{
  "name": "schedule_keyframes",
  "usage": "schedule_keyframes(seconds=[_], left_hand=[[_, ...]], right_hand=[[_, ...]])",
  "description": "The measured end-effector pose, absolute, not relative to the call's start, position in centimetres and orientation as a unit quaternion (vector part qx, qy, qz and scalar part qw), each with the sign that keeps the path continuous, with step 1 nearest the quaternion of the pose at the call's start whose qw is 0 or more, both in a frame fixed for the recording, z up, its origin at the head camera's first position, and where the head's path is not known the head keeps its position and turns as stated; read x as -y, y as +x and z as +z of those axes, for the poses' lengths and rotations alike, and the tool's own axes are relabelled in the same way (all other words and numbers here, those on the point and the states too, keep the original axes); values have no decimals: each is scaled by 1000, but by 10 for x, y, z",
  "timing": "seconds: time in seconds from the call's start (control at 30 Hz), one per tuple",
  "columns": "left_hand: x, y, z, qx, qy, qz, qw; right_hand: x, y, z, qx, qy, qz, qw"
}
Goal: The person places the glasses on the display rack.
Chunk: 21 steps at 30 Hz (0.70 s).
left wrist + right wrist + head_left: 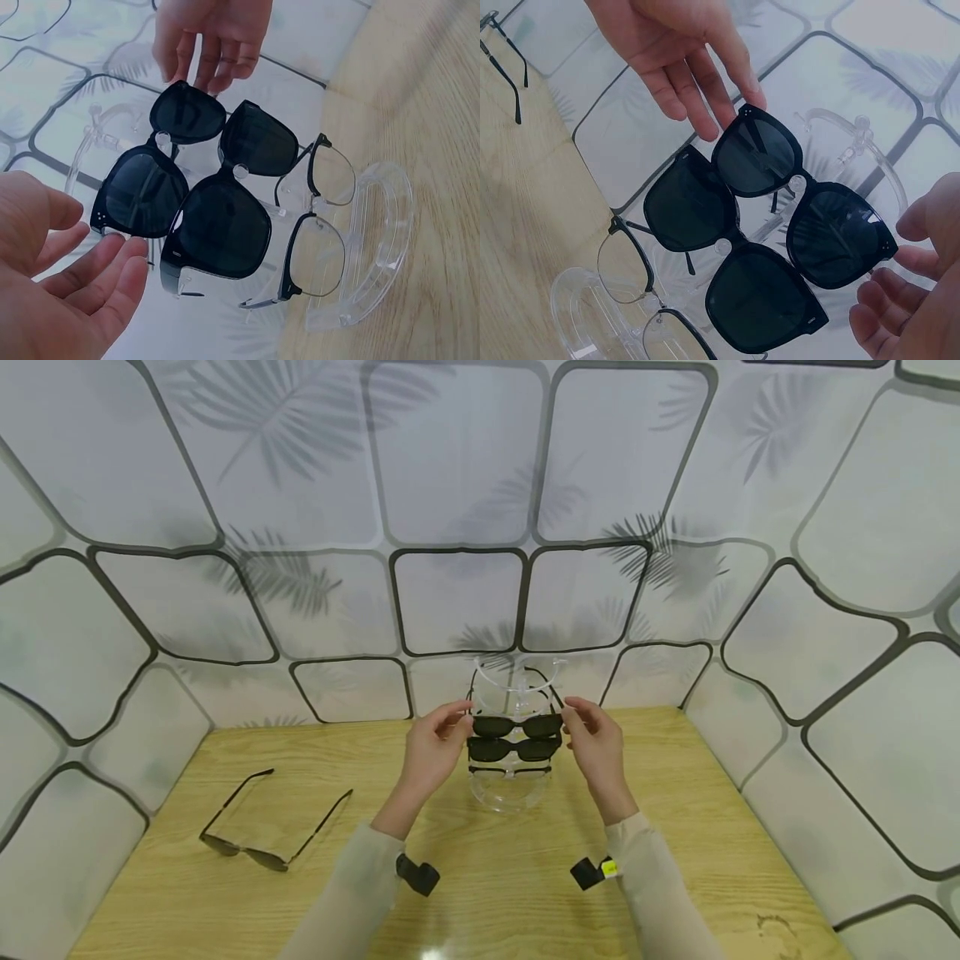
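A clear display stand point(508, 799) holds several pairs of glasses, one above another. Upper black sunglasses point(146, 191) sit on a clear peg at the bridge, with both hands at their ends. My left hand point(435, 745) is at the left corner, fingertips right by the hinge, thumb apart from the fingers. At the opposite corner, my right hand point(596, 747) has its fingertips close to the hinge, fingers loosely bent. Just below hang a second pair of black sunglasses point(761, 296). Lower still are clear-lens glasses point(315, 251) with dark brows.
Thin-framed sunglasses point(243, 853) lie with temples spread on the left of the wooden table point(495, 893). A patterned backdrop point(465, 602) encloses the back and sides. The stand is near the table's back edge.
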<state>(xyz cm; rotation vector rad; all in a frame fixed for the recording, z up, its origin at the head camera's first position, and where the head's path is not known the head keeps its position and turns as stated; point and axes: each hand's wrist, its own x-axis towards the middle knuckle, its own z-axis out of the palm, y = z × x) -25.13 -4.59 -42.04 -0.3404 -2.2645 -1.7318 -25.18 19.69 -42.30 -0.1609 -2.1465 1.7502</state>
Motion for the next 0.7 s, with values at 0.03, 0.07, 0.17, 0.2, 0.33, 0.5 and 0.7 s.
schedule_keyframes(seconds=[0.03,0.07,0.17,0.2,0.33,0.5,0.7], left_hand=[[46,-251,-421,783,-117,-595,139],[47,-250,-421,785,-117,-590,145],[52,-247,-423,793,-115,-577,159],[54,-246,-425,795,-114,-573,160],[66,-241,-428,807,-108,-560,153],[89,-235,-432,820,-95,-547,140],[122,-228,-440,830,-68,-541,117]], right_hand=[[-197,-251,-423,760,-58,620,186],[-197,-249,-423,761,-59,618,188],[-197,-243,-422,761,-60,616,195],[-196,-240,-421,760,-60,616,199],[-194,-228,-418,755,-52,619,212],[-185,-213,-419,751,-23,626,208],[-165,-199,-430,750,8,637,177]])
